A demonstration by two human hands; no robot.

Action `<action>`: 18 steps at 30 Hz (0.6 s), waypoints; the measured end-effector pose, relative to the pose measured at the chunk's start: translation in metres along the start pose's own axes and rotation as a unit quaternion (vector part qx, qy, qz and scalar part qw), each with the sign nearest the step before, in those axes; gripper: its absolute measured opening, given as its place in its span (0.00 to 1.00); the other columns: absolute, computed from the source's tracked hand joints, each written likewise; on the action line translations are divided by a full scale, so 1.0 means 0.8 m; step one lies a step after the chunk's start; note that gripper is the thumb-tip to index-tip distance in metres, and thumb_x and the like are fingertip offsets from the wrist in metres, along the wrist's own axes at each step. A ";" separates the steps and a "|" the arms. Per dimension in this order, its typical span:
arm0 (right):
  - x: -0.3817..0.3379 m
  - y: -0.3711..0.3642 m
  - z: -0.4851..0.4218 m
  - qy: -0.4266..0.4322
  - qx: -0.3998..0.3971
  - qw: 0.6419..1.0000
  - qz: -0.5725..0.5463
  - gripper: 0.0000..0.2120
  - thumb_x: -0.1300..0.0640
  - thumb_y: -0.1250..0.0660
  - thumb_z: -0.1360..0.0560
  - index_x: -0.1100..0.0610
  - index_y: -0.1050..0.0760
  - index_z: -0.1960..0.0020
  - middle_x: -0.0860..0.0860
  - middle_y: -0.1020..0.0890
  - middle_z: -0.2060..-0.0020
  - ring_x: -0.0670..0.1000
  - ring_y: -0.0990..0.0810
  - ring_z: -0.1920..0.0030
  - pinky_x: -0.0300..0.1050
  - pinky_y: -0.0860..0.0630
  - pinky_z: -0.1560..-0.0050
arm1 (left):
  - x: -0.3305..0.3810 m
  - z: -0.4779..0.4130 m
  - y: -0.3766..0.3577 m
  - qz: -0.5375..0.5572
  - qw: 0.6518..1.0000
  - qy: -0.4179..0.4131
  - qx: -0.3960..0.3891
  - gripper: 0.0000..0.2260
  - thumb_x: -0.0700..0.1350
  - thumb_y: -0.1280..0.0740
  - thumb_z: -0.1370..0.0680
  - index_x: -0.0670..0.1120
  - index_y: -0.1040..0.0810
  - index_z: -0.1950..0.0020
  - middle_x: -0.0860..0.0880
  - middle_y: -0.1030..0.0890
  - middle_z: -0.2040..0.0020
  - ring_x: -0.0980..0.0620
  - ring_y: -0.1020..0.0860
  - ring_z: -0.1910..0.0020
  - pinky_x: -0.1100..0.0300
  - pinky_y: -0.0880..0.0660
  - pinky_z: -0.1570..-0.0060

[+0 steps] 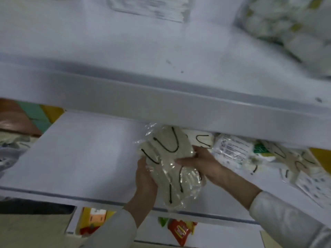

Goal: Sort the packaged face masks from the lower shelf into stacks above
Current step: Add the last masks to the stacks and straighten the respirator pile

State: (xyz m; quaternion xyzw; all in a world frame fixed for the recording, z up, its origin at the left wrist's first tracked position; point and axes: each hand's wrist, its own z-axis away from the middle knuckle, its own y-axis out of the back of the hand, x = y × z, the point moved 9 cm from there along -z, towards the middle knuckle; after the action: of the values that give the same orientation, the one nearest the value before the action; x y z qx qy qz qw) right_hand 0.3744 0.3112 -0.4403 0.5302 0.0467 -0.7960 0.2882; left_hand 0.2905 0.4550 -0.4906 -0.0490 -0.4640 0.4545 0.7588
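Note:
Both my hands hold a small bundle of packaged face masks (172,165), beige with black ear loops in clear plastic, over the lower white shelf (86,154). My left hand (145,178) grips the bundle's left edge from below. My right hand (198,161) holds its right side, thumb on top. More packaged masks (231,149) lie in a loose heap on the lower shelf to the right, partly hidden under the upper shelf (143,51). A mask stack (150,8) sits at the back of the upper shelf.
The upper shelf's front lip (161,97) overhangs the bundle closely. A pile of white and yellow packages (293,27) fills the upper shelf's right corner. Red and yellow packets (179,230) show on a shelf below.

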 end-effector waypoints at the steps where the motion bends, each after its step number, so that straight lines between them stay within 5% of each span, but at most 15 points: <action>1: 0.000 -0.007 0.006 -0.002 0.023 0.998 0.051 0.26 0.53 0.21 0.36 0.56 0.23 0.41 0.52 0.15 0.54 0.51 0.16 0.56 0.44 0.19 0.59 | 0.005 0.007 -0.011 0.018 1.000 -0.002 -0.013 0.13 0.52 0.39 0.22 0.45 0.21 0.52 0.46 0.18 0.60 0.46 0.21 0.58 0.53 0.25 0.55; 4: -0.025 -0.019 0.031 0.040 0.090 0.959 0.266 0.20 0.45 0.26 0.33 0.54 0.24 0.47 0.49 0.17 0.55 0.50 0.18 0.54 0.46 0.21 0.56 | 0.024 0.031 -0.032 -0.078 0.995 -0.040 -0.040 0.14 0.51 0.30 0.28 0.45 0.19 0.47 0.43 0.16 0.53 0.42 0.18 0.51 0.48 0.22 0.49; 8: -0.059 -0.045 0.069 0.093 0.071 0.887 0.446 0.29 0.32 0.32 0.34 0.53 0.30 0.44 0.48 0.21 0.51 0.50 0.21 0.50 0.45 0.24 0.53 | 0.067 0.068 -0.036 -0.194 0.971 -0.126 -0.052 0.12 0.34 0.28 0.30 0.43 0.20 0.49 0.47 0.15 0.58 0.49 0.17 0.57 0.61 0.22 0.63; 10: -0.072 -0.036 0.087 0.076 0.068 0.937 0.335 0.31 0.33 0.28 0.37 0.51 0.31 0.44 0.45 0.22 0.51 0.45 0.22 0.51 0.41 0.23 0.54 | 0.094 0.091 -0.038 -0.195 0.968 -0.137 -0.080 0.13 0.32 0.28 0.31 0.44 0.19 0.49 0.48 0.15 0.57 0.49 0.17 0.56 0.59 0.22 0.60; 13: -0.090 -0.035 0.124 0.091 0.031 0.985 0.140 0.22 0.51 0.23 0.33 0.48 0.29 0.44 0.40 0.21 0.51 0.41 0.21 0.51 0.28 0.26 0.57 | 0.129 0.127 -0.043 -0.210 0.960 -0.130 -0.134 0.15 0.34 0.26 0.32 0.45 0.18 0.48 0.48 0.15 0.53 0.51 0.17 0.54 0.55 0.22 0.54; 18: -0.118 -0.044 0.200 0.139 -0.022 0.988 0.067 0.17 0.63 0.26 0.29 0.54 0.22 0.42 0.48 0.16 0.48 0.48 0.18 0.46 0.48 0.22 0.43 | 0.143 0.193 -0.043 -0.272 0.932 -0.033 -0.237 0.25 0.43 0.19 0.42 0.42 0.18 0.46 0.42 0.17 0.46 0.45 0.18 0.47 0.51 0.22 0.46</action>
State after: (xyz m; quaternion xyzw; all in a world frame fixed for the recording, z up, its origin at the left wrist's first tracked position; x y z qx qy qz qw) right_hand 0.2512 0.3179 -0.2969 0.6314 0.0684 -0.6920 0.3432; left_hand 0.2148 0.4655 -0.3112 -0.0842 -0.5781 0.1089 0.8042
